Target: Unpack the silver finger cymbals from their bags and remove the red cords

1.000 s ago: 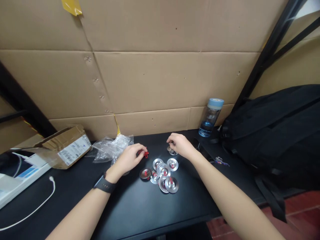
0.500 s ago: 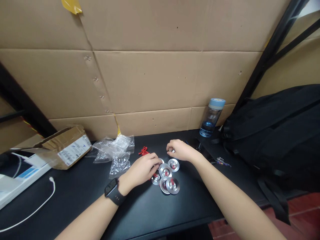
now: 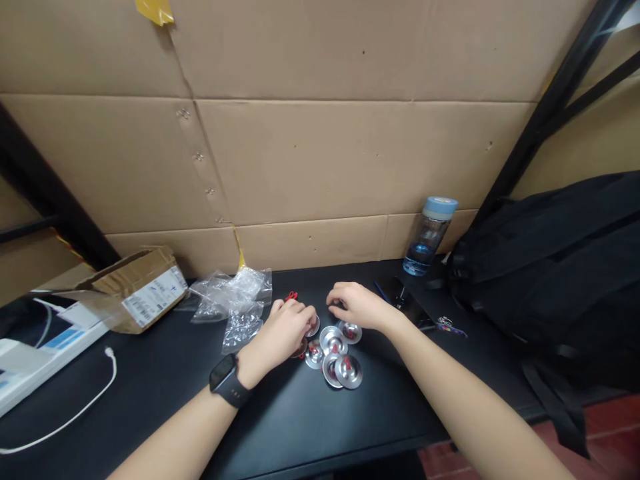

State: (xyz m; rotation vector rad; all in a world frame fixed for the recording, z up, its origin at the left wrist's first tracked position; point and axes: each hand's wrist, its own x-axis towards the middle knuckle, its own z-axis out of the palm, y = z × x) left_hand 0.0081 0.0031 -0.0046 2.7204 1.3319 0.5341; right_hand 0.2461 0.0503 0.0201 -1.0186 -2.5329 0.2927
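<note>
Several small silver finger cymbals [image 3: 333, 341] with red cords lie loosely overlapping on the black table. My left hand [image 3: 286, 328], wearing a black watch, is curled at their left side. Its fingers close around the edge of a cymbal [image 3: 313, 327], partly hidden under them. Bright red cord [image 3: 291, 295] shows just beyond its knuckles. My right hand [image 3: 357, 305] hovers behind the group, above a cymbal [image 3: 351, 332]. Its fingers are bent, with a gap between thumb and fingers and nothing visible in them.
Clear plastic bags [image 3: 233, 300] and an opened cardboard box [image 3: 145, 290] lie left, near a white power strip [image 3: 55, 350] and cable [image 3: 95, 400]. On the right are a blue-capped bottle [image 3: 430, 237], a dark phone-like object [image 3: 407, 303], keys [image 3: 450, 325] and a black backpack [image 3: 555, 260]. Cardboard backs the table.
My left hand has shifted left, over the red cord. My right hand has loosened, and the small shiny piece at its fingertips no longer shows. The view has tilted slightly.
</note>
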